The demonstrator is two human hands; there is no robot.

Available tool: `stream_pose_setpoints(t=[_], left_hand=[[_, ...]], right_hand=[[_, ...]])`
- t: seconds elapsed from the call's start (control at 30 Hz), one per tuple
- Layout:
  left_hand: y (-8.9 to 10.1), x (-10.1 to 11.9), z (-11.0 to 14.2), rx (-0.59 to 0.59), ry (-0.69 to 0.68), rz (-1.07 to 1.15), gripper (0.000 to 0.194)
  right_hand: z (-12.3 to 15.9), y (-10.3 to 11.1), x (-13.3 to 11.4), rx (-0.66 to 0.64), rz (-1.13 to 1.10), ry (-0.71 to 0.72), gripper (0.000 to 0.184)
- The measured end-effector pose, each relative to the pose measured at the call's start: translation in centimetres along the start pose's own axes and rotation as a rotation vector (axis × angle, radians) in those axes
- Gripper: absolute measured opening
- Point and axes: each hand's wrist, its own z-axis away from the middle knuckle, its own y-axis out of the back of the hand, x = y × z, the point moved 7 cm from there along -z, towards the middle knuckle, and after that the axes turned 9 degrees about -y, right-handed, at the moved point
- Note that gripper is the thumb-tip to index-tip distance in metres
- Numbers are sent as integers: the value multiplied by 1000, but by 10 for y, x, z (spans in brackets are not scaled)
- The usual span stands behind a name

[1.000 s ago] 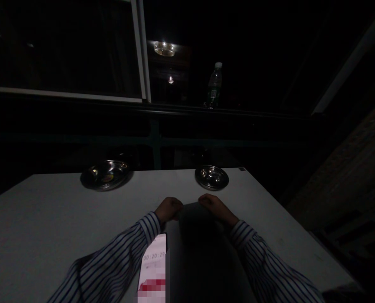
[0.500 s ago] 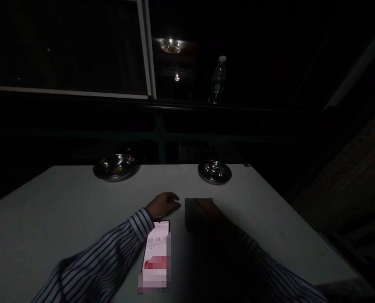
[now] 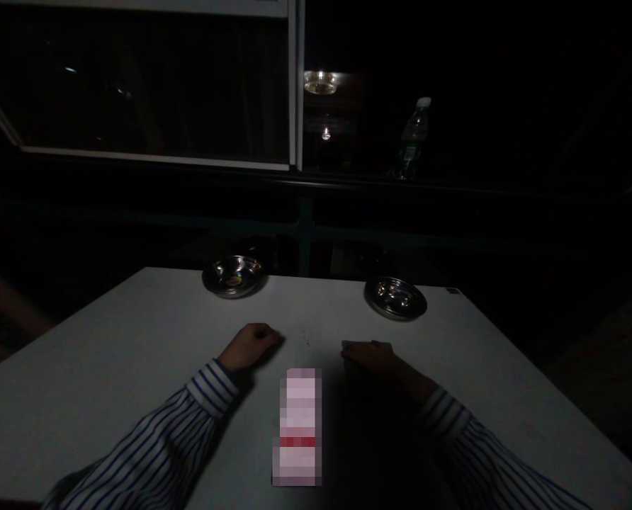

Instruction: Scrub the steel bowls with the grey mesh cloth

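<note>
The scene is very dark. My left hand [image 3: 251, 345] rests on the white table [image 3: 135, 361] with its fingers curled under, nothing visible in them. My right hand [image 3: 372, 358] lies flat on top of a small dark folded thing [image 3: 366, 346], perhaps a cloth; its fingers look stretched over it. Between my striped sleeves lies a lit phone [image 3: 297, 425], screen up, nearer to me than either hand.
Two shiny metal dishes stand near the table's far edge, one at the left [image 3: 234, 275] and one at the right [image 3: 395, 297]. A plastic bottle [image 3: 412, 138] stands on a dark ledge behind, below a window frame [image 3: 295, 85].
The dark thing went from a large sheet held by both hands to a small folded piece under my right hand. My left hand let go and curled shut. The view swung left.
</note>
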Motion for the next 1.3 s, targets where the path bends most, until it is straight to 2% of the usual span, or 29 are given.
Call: stream_pose_setpoints(t=[0.13, 0.27, 0.37, 0.5, 0.57, 0.67, 0.8, 0.97, 1.1, 1.3], left_hand=[[22, -16, 4, 56, 35, 44, 30], [55, -36, 4, 183, 55, 144, 27], [82, -63, 4, 335, 110, 246, 31], [113, -103, 1, 599, 172, 354, 39], [126, -119, -3, 708, 184, 354, 43], [140, -132, -10, 804, 172, 293, 51], [146, -132, -18, 851, 84, 173, 51], [140, -125, -18, 852, -27, 40, 39], [138, -124, -19, 824, -58, -12, 36], [140, -125, -18, 833, -33, -16, 36]], right_hand=[[-19, 18, -22, -66, -43, 14, 41], [-59, 27, -41, -34, 36, 89, 36], [-100, 32, -56, -12, 110, 110, 32], [-153, 45, -89, 4, 143, 152, 33], [-177, 52, -108, 14, 152, 185, 32], [-209, 58, -136, 36, 172, 223, 32], [-246, 58, -169, 76, 195, 250, 31], [-279, 51, -197, 83, 238, 265, 33], [-290, 45, -207, 64, 276, 279, 32], [-288, 44, -212, 84, 307, 326, 31]])
